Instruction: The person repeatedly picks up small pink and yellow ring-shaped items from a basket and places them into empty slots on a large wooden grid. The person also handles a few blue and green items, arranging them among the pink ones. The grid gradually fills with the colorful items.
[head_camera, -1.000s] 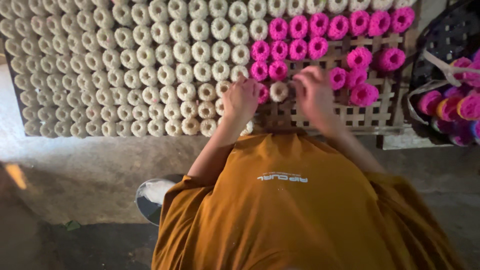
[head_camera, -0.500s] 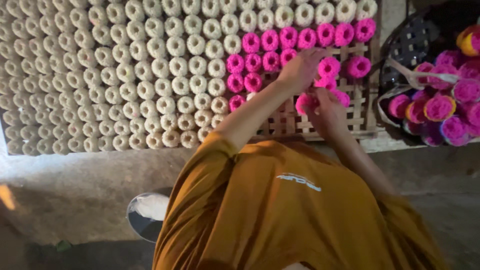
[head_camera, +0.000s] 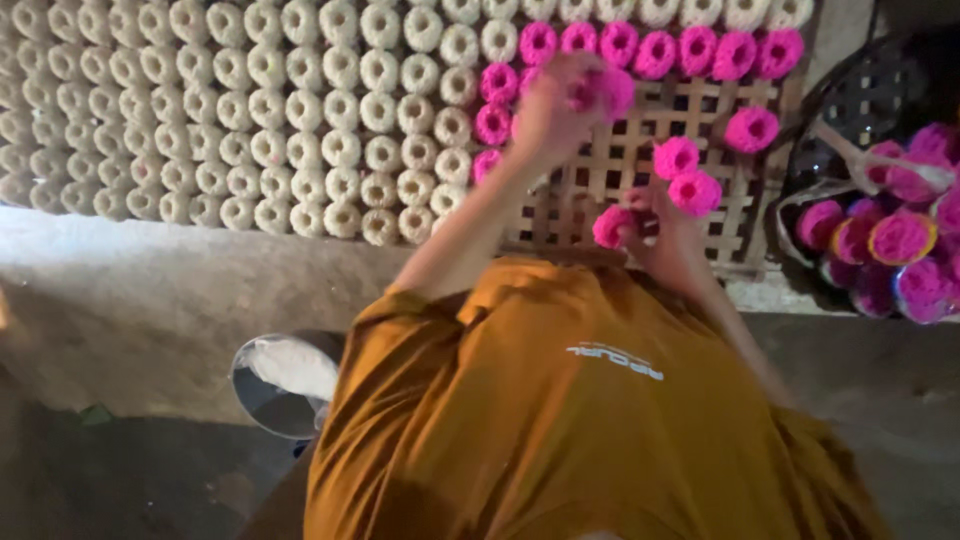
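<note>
Here, nearest the camera, an orange shirt (head_camera: 560, 420) fills the lower view, with a metal bowl (head_camera: 280, 385) of pale powder on the floor to the near left of the bamboo lattice rack (head_camera: 640, 150).

Just at the near edge of that rack, the right hand (head_camera: 665, 235) is curled around a pink ring (head_camera: 612, 225), fingers pinching it. Half a second ago this hand sat in much the same place among the loose pinks. The left hand (head_camera: 560, 110) has meanwhile travelled further up the rack, towards the top pink row, and it is blurred; it seems closed on a pink ring (head_camera: 605, 92), though I cannot tell the grip exactly. A second ago both hands worked side by side at the border between cream and pink; now they are apart, so the pink patch looks to be growing ring by ring across the bare slats.

Counting pinks on the rack: six in the far top row, about four down the border column, three loose on the open lattice, plus the two in hand. The cream rings (head_camera: 250, 110), left of the bare lattice, are too many to count surely; roughly seven rows show. Right of the rack, a dark basket (head_camera: 850, 110) holds about eight more pink rings (head_camera: 900, 240).
</note>
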